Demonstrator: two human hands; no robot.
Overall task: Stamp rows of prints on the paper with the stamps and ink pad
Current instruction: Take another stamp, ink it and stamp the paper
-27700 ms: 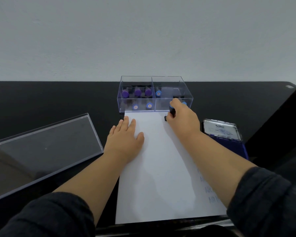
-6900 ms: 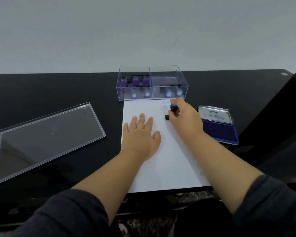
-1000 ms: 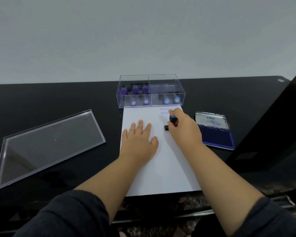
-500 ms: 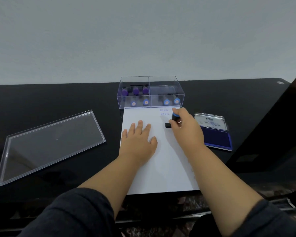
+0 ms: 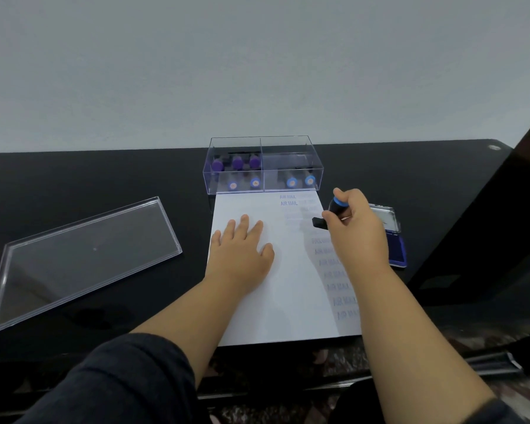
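A white sheet of paper lies on the black table in front of me. Blue "AIR MAIL" prints sit near its top, and a fainter column runs down its right edge. My left hand rests flat on the sheet with fingers spread. My right hand grips a stamp with a blue cap and black base, held at the paper's right edge, tilted. The blue ink pad lies open just right of that hand, partly hidden by it.
A clear two-compartment box stands at the paper's top edge, holding several purple-capped and blue-capped stamps. Its clear lid lies on the table to the left. A dark slanted surface rises at the right.
My right hand has lifted the stamp off the paper and carried it right, toward the ink pad. My left hand has stayed flat on the sheet.
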